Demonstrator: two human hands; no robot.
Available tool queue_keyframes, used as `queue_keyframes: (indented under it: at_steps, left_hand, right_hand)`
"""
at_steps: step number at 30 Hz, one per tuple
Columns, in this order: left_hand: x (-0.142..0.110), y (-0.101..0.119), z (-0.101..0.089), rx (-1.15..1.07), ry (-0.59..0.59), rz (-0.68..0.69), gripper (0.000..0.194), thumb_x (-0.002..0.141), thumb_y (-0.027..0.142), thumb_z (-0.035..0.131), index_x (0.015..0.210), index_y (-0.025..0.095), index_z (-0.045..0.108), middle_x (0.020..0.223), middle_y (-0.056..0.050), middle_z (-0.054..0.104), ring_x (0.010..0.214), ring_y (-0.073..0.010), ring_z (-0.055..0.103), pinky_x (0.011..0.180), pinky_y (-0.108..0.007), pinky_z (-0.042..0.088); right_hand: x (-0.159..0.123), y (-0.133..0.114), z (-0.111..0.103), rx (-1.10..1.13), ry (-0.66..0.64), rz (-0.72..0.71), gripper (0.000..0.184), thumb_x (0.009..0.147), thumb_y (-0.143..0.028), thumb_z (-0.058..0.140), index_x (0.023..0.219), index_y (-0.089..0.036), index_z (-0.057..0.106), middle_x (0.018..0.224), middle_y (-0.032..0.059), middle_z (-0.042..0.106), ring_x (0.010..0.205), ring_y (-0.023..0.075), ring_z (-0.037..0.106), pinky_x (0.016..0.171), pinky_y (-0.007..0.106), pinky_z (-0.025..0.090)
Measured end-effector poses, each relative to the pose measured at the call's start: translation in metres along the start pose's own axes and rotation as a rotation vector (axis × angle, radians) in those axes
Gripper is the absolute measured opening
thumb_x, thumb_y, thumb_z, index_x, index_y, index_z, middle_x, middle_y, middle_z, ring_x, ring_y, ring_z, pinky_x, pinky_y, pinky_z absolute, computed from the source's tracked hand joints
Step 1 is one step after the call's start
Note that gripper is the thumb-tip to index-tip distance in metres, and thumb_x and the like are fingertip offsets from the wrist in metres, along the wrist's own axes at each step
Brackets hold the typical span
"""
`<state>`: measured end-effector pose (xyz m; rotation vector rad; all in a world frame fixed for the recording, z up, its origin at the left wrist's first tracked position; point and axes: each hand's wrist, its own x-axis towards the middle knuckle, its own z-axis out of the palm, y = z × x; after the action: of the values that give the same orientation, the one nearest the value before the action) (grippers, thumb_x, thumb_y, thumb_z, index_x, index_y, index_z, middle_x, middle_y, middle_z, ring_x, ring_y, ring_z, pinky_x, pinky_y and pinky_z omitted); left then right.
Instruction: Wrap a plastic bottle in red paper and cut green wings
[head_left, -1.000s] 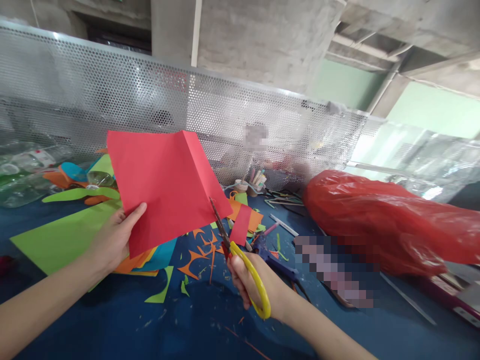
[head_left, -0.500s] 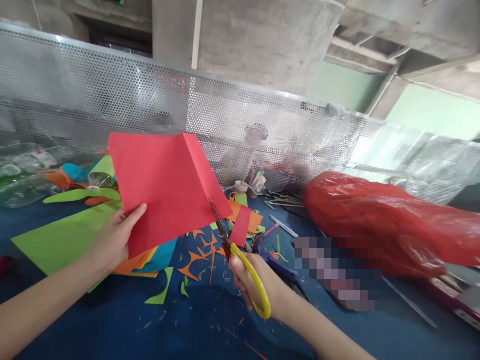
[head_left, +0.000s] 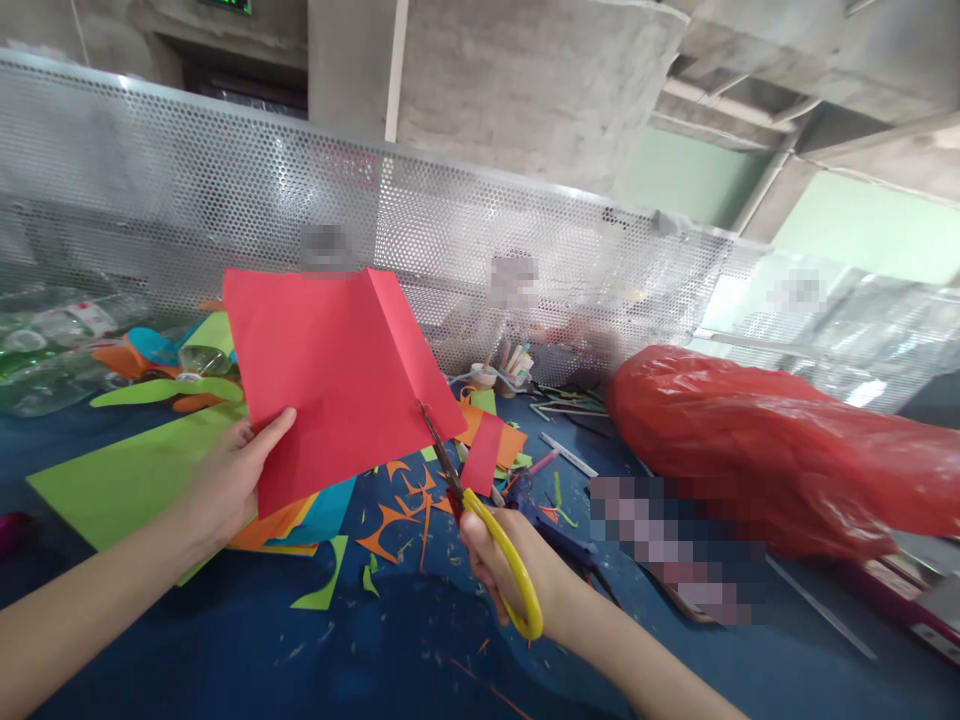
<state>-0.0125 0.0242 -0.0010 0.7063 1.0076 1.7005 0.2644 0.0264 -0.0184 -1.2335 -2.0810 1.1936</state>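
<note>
My left hand (head_left: 232, 465) is closed on the lower left edge of a red sheet of paper (head_left: 322, 370), thumb on its front face. The sheet is held up above the table, with a fold running down its right part. In my right hand (head_left: 517, 570) is a pair of scissors (head_left: 517, 575) with yellow handles. Their blades meet the sheet's lower right edge at the fold, and look nearly closed. Below the sheet lie a large green sheet (head_left: 127, 470) and blue and orange paper. A red paper strip (head_left: 482, 455) rests just beyond the scissors.
Orange paper scraps (head_left: 386, 530) and green scraps (head_left: 322, 580) litter the blue table (head_left: 360, 660). A blue glue gun (head_left: 551, 525) lies right of my right hand. A red plastic bag (head_left: 735, 440) stands at the right, plastic bottles (head_left: 60, 350) at the left. A perforated metal screen (head_left: 247, 190) rises behind.
Almost nothing differs. The view has shifted very slightly, while both hands, the red sheet and the scissors keep the same arrangement.
</note>
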Motion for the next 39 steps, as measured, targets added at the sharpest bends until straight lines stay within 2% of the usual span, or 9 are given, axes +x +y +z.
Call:
queue_keyframes:
  at_steps: [6,13,17,21,26,30,33,39]
  left_hand:
    - [-0.006,0.004,0.006,0.005,0.006,-0.007,0.019,0.081,0.014,0.067,0.100,0.019,0.067,0.092,-0.001,0.076,0.078,-0.0188,0.073,0.071,-0.025,0.062]
    - [-0.006,0.005,0.006,0.003,0.020,-0.011,0.020,0.082,0.015,0.067,0.102,0.020,0.067,0.093,0.000,0.076,0.078,-0.0180,0.073,0.071,-0.024,0.062]
    - [-0.007,0.005,0.007,0.015,-0.002,-0.019,0.020,0.082,0.016,0.068,0.102,0.020,0.067,0.093,0.000,0.076,0.076,-0.0177,0.073,0.070,-0.024,0.062]
    - [-0.007,0.002,0.006,0.031,-0.011,-0.022,0.023,0.080,0.017,0.071,0.102,0.020,0.067,0.094,-0.002,0.076,0.079,-0.0185,0.073,0.075,-0.025,0.061]
    - [-0.009,0.001,0.009,0.032,-0.039,-0.056,0.031,0.076,0.023,0.074,0.106,0.021,0.067,0.100,-0.004,0.075,0.087,-0.0224,0.072,0.076,-0.029,0.062]
    - [-0.013,-0.001,0.013,0.063,-0.005,-0.066,0.027,0.082,0.021,0.067,0.109,0.020,0.066,0.102,-0.007,0.074,0.089,-0.0238,0.072,0.074,-0.031,0.063]
    - [-0.013,-0.004,0.013,0.091,0.003,-0.059,0.027,0.084,0.020,0.064,0.111,0.021,0.066,0.103,-0.007,0.074,0.090,-0.0243,0.071,0.074,-0.032,0.063]
    - [-0.012,-0.008,0.008,0.094,-0.057,-0.049,0.031,0.077,0.026,0.073,0.108,0.026,0.068,0.107,-0.004,0.073,0.093,-0.0265,0.070,0.075,-0.034,0.063]
  right_hand:
    - [0.000,0.000,0.002,0.026,0.001,0.031,0.067,0.073,-0.086,0.028,0.063,-0.021,0.037,0.049,-0.0063,0.037,0.032,0.0068,0.041,0.030,0.019,0.036]
    - [-0.001,-0.010,-0.001,0.032,-0.001,0.004,0.066,0.073,-0.086,0.030,0.065,-0.021,0.038,0.047,-0.0071,0.037,0.032,0.0073,0.041,0.030,0.019,0.038]
    - [-0.004,-0.010,-0.006,-0.075,-0.045,-0.079,0.071,0.081,-0.080,0.020,0.055,-0.019,0.044,0.046,-0.0011,0.046,0.039,0.0095,0.050,0.041,0.021,0.041]
    - [-0.004,0.000,-0.010,-0.067,-0.067,-0.225,0.066,0.089,-0.071,0.022,0.065,-0.017,0.051,0.060,0.0041,0.058,0.055,0.0145,0.060,0.053,0.024,0.046]
    - [-0.005,0.004,-0.010,-0.023,-0.063,-0.236,0.060,0.092,-0.065,0.022,0.076,-0.019,0.056,0.074,0.0069,0.062,0.069,0.0185,0.061,0.068,0.031,0.051]
    - [-0.007,-0.001,-0.012,-0.056,-0.054,-0.269,0.057,0.092,-0.064,0.023,0.084,-0.020,0.059,0.087,0.0089,0.062,0.083,0.0215,0.059,0.079,0.034,0.050]
    - [-0.008,-0.003,-0.014,-0.089,-0.030,-0.278,0.056,0.092,-0.064,0.024,0.084,-0.020,0.058,0.090,0.0091,0.061,0.086,0.0220,0.057,0.082,0.035,0.049]
    - [-0.007,-0.001,-0.011,-0.075,-0.022,-0.257,0.056,0.094,-0.063,0.018,0.083,-0.020,0.053,0.087,0.0086,0.060,0.081,0.0208,0.058,0.076,0.033,0.050]
